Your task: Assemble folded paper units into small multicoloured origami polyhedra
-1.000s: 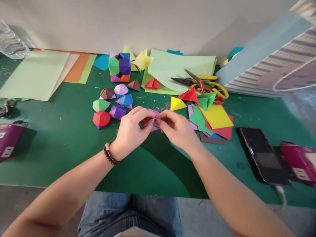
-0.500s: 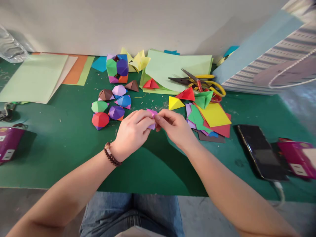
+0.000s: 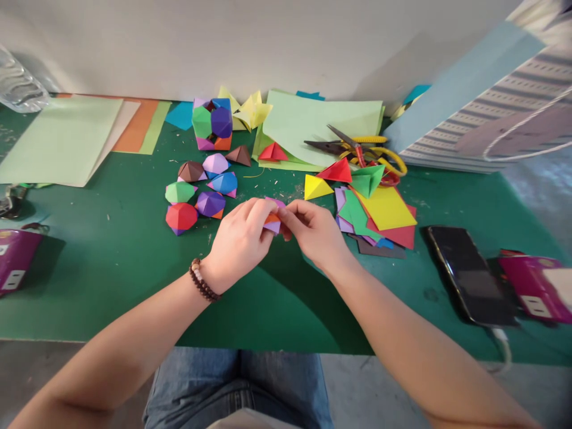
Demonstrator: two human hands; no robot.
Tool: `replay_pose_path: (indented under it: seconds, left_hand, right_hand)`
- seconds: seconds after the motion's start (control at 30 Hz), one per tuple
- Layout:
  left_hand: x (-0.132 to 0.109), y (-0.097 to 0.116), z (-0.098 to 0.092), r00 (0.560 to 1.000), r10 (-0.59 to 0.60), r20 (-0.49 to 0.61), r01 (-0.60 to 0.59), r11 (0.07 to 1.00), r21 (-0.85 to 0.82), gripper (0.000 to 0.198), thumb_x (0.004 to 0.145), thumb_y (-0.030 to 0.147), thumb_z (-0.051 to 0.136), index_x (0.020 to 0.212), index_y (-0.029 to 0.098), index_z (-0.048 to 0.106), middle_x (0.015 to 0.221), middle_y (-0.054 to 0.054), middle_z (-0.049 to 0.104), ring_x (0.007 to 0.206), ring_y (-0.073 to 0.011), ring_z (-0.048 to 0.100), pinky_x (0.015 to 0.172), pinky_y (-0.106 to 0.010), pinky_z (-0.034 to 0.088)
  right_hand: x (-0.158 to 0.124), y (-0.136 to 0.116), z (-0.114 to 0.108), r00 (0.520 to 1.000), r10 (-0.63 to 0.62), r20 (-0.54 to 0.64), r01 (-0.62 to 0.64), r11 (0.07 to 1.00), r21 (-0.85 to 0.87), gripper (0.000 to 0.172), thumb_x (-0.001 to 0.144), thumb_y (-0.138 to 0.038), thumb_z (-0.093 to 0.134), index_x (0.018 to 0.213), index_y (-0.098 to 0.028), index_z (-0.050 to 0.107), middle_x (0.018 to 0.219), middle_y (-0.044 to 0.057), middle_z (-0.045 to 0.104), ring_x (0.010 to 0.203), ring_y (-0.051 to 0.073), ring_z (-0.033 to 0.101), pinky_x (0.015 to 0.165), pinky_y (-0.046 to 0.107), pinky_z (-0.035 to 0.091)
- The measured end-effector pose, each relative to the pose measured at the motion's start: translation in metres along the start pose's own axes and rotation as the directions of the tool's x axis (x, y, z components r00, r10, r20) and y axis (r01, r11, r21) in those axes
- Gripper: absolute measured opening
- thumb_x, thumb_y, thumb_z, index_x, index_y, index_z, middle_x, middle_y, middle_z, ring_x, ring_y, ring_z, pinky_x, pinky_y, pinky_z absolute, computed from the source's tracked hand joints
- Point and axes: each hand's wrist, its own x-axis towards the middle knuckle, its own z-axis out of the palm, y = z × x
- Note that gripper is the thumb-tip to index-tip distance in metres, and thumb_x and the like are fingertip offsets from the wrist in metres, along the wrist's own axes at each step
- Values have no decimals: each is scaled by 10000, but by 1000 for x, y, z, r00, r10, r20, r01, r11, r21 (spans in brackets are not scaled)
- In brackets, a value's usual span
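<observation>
A small folded paper piece (image 3: 272,225), purple with some orange showing, is pinched between my two hands over the green table. My left hand (image 3: 245,231) wraps round its left side, fingers closed. At its right edge, the thumb and fingers of my right hand (image 3: 314,229) grip it. My fingers cover much of the piece. Just left of my hands lie several folded paper units, among them a red one (image 3: 182,218), a dark purple one (image 3: 211,204) and a blue one (image 3: 223,183). A yellow folded paper pyramid (image 3: 317,187) lies beyond my right hand.
Behind stands a multicoloured paper ball (image 3: 213,124). Scissors (image 3: 353,149) rest on light green sheets (image 3: 322,116). Coloured paper (image 3: 388,208) is piled at right, near a phone (image 3: 468,277) with a cable. A striped bag (image 3: 482,101) stands back right; more sheets (image 3: 62,140) lie left.
The paper piece has turned or opened slightly in my fingers, so orange now shows on it. My hands have barely moved, and the things on the table stay put.
</observation>
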Motion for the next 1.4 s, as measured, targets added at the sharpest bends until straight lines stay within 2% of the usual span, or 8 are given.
replay_pose_path:
  seconds: [0.27, 0.37, 0.5, 0.63, 0.83, 0.97, 1.17, 1.4]
  left_hand:
    - [2, 2, 0, 997, -70, 17, 71, 991, -112, 271, 758, 52, 544, 986, 196, 521, 955, -43, 660, 907, -173, 643, 784, -304, 533]
    - [3, -2, -1, 983, -175, 53, 183, 961, -208, 252, 759, 60, 565, 966, 193, 513, 931, -33, 666, 877, -157, 659, 752, -278, 542]
    - [5, -8, -2, 941, -300, 155, 335, 887, -319, 326, 719, 31, 587, 983, 203, 505, 895, -9, 681, 852, -150, 680, 727, -265, 554]
    - [7, -7, -4, 931, -308, 196, 363, 837, -410, 308, 720, 36, 595, 977, 188, 520, 922, -22, 681, 878, -144, 679, 769, -264, 562]
    - [8, -2, -2, 898, -386, 209, 430, 674, -600, 332, 795, 191, 640, 1105, 179, 521, 1149, -107, 652, 1048, -194, 651, 814, -297, 578]
    - [8, -6, 3, 840, -434, 327, 533, 546, -646, 229, 867, 182, 522, 1090, 158, 572, 1068, -98, 696, 891, -163, 696, 713, -273, 596]
    - [6, -9, 3, 859, -435, 270, 512, 739, -439, 264, 813, 90, 509, 1012, 163, 666, 862, -35, 726, 695, -129, 670, 620, -236, 554]
    - [7, -2, -2, 867, -401, 296, 486, 813, -320, 156, 840, 171, 534, 861, 164, 688, 698, -13, 679, 568, -114, 566, 501, -224, 425]
  right_hand:
    - [1, 2, -1, 1000, -13, -2, 13, 1000, 2, 416, 830, -571, 581, 649, -198, 551, 526, -25, 555, 497, 107, 527, 501, 247, 421]
    - [0, -1, -7, 997, -44, 66, 49, 995, -86, 379, 894, -544, 501, 799, -201, 629, 716, 23, 669, 663, 146, 629, 617, 279, 499]
    - [-6, -7, -11, 957, -272, 104, 291, 919, -267, 299, 841, -418, 641, 1074, -231, 638, 1068, 61, 700, 950, 205, 652, 812, 347, 524]
    - [-8, -8, -8, 900, -436, 10, 399, 814, -423, 70, 850, -268, 628, 886, -229, 674, 867, 34, 718, 798, 186, 660, 736, 340, 532]
    - [-6, 0, -8, 899, -348, -267, 261, 913, -312, 86, 844, -303, 623, 803, -231, 642, 780, 23, 705, 687, 183, 665, 661, 347, 553]
    - [-3, 2, -9, 929, -240, -281, 205, 967, -149, 99, 836, -324, 632, 812, -229, 615, 767, 23, 688, 668, 176, 662, 647, 342, 558]
    - [-4, -3, -6, 936, -322, -138, 272, 916, -296, 203, 845, -284, 598, 1040, -230, 623, 947, 40, 696, 840, 176, 652, 736, 332, 539]
    - [-7, -5, -8, 906, -406, -115, 317, 836, -449, 103, 861, -221, 563, 855, -224, 665, 824, 29, 708, 721, 168, 624, 693, 332, 510]
